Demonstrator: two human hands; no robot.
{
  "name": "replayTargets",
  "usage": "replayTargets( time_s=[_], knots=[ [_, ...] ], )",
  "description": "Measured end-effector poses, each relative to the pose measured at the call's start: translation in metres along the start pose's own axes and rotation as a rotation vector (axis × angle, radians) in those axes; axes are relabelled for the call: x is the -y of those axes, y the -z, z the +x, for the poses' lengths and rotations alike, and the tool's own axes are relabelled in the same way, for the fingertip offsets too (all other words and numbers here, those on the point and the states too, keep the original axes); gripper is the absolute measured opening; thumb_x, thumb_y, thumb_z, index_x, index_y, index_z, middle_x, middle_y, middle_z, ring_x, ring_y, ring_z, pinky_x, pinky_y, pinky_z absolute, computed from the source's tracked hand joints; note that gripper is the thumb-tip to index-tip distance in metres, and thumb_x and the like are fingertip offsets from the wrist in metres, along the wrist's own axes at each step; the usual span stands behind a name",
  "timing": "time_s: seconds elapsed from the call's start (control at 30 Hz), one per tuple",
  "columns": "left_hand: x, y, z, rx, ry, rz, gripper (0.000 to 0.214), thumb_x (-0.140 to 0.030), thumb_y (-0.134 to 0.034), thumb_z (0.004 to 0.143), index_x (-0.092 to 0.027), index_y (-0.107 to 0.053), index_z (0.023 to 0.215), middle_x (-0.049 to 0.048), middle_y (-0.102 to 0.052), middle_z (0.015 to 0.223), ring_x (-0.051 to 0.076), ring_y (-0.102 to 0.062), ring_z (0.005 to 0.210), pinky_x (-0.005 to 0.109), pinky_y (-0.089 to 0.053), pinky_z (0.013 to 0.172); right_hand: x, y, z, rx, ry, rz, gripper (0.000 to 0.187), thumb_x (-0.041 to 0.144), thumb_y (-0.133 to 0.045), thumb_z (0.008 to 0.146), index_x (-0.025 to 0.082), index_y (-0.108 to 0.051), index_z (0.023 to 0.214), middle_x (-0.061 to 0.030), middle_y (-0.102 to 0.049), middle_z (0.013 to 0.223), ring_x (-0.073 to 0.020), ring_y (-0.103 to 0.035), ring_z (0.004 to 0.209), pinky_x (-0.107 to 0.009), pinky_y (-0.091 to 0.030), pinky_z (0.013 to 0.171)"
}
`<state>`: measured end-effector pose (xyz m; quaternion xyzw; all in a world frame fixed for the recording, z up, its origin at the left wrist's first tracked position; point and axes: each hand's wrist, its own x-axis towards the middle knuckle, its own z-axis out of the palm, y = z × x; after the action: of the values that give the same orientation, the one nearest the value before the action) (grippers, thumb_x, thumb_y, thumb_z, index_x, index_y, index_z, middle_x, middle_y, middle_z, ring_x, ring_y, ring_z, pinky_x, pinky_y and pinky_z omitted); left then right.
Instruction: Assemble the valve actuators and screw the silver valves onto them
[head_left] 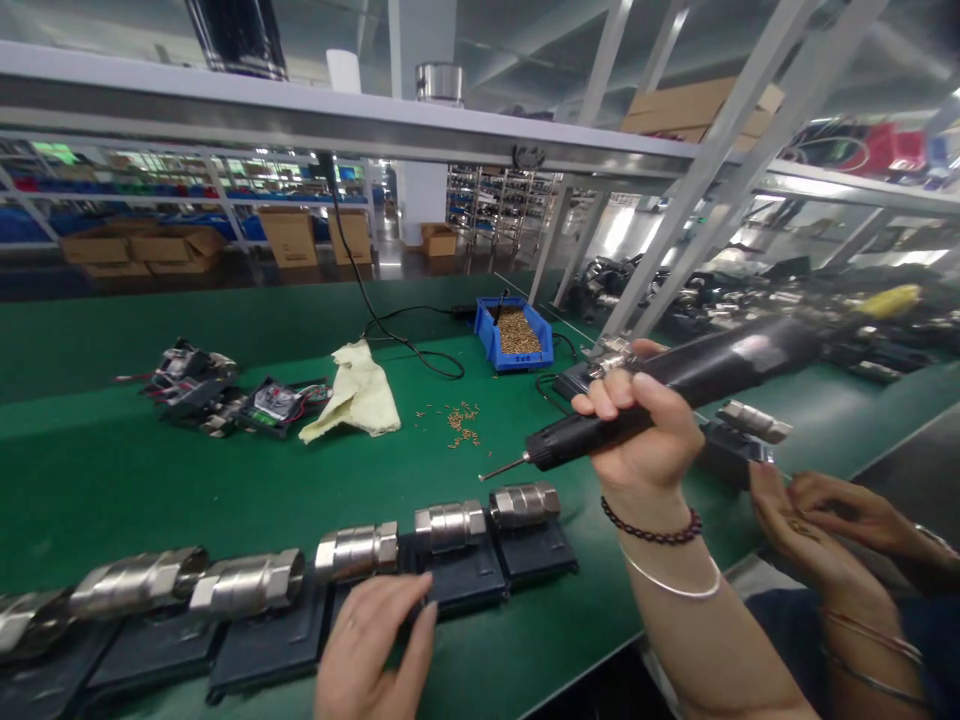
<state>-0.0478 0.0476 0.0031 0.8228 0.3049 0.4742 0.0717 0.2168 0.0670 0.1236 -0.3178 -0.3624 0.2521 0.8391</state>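
My right hand [637,425] is closed around a black electric screwdriver [675,390], held level with its bit pointing left above the green mat. My left hand [371,645] lies flat, fingers stretched, on a dark base plate [457,580] in the near row. That row holds several dark plates, each carrying a shiny metal cylinder [450,523]; the rightmost cylinder [525,503] sits just below the screwdriver's tip. Loose small brass screws [463,425] are scattered on the mat beyond.
A co-worker's two hands [810,520] with bangles are at the right edge, cupping small parts. A blue bin of brass screws [516,335], a yellow cloth [358,395], wired black assemblies [217,395] and a black cable lie farther back. A shelf frame crosses overhead.
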Motion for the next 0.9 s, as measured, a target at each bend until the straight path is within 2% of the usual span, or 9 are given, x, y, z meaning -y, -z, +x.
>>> replayTargets(
  time_s=[0.1, 0.17, 0.33, 0.57, 0.7, 0.9],
  knots=[
    [-0.025, -0.016, 0.038, -0.044, -0.024, -0.002, 0.017, -0.027, -0.058, 0.092, -0.02, -0.066, 0.104, 0.0042, -0.075, 0.087, 0.017, -0.07, 0.078, 0.029, -0.058, 0.075, 0.027, -0.008, -0.023, 0.04, -0.064, 0.035, 0.017, 0.028, -0.068, 0.069, 0.024, -0.056, 0.08, 0.0102, -0.023, 0.054, -0.0049, -0.029, 0.042, -0.018, -0.039, 0.048],
    [-0.035, -0.025, 0.048, -0.043, -0.027, -0.002, 0.02, -0.032, -0.057, 0.093, -0.018, -0.066, 0.104, 0.0059, -0.075, 0.088, 0.018, -0.069, 0.079, 0.03, -0.057, 0.074, 0.037, -0.01, -0.034, 0.059, -0.078, 0.022, 0.015, 0.03, -0.069, 0.069, 0.025, -0.057, 0.077, 0.0098, -0.017, 0.054, -0.0056, -0.023, 0.041, -0.018, -0.037, 0.045],
    [-0.041, -0.031, 0.043, -0.047, -0.03, -0.09, 0.012, -0.022, -0.057, 0.094, -0.019, -0.068, 0.092, 0.0024, -0.074, 0.077, 0.015, -0.066, 0.071, 0.028, -0.053, 0.069, 0.046, -0.006, -0.049, 0.116, -0.07, -0.035, 0.012, 0.032, -0.067, 0.075, 0.029, -0.062, 0.085, 0.0089, -0.012, 0.056, -0.0078, -0.019, 0.041, -0.021, -0.033, 0.042],
    [-0.045, -0.027, 0.045, 0.042, -0.043, -0.101, 0.02, -0.025, -0.058, 0.093, -0.018, -0.066, 0.076, -0.0007, -0.069, 0.064, 0.015, -0.062, 0.061, 0.029, -0.048, 0.062, 0.047, -0.004, -0.06, 0.188, -0.081, 0.122, 0.025, 0.026, -0.074, 0.071, 0.027, -0.069, 0.096, 0.0095, -0.023, 0.05, -0.0069, -0.025, 0.038, -0.02, -0.036, 0.042],
    [-0.046, -0.028, 0.046, 0.149, -0.033, -0.077, 0.025, -0.027, -0.055, 0.094, -0.019, -0.066, 0.074, 0.0004, -0.069, 0.064, 0.017, -0.061, 0.061, 0.03, -0.047, 0.059, 0.05, -0.004, -0.067, 0.235, -0.05, 0.177, 0.029, 0.021, -0.069, 0.072, 0.025, -0.068, 0.1, 0.0087, -0.032, 0.05, -0.007, -0.03, 0.038, -0.021, -0.039, 0.043],
    [-0.047, -0.031, 0.045, 0.193, -0.025, -0.101, 0.017, -0.023, -0.058, 0.091, -0.019, -0.067, 0.076, 0.0003, -0.07, 0.068, 0.019, -0.061, 0.064, 0.032, -0.048, 0.062, 0.056, 0.0, -0.068, 0.281, -0.033, 0.193, 0.029, 0.02, -0.067, 0.074, 0.023, -0.066, 0.103, 0.0088, -0.035, 0.05, -0.0065, -0.034, 0.039, -0.021, -0.04, 0.045]
  ],
)
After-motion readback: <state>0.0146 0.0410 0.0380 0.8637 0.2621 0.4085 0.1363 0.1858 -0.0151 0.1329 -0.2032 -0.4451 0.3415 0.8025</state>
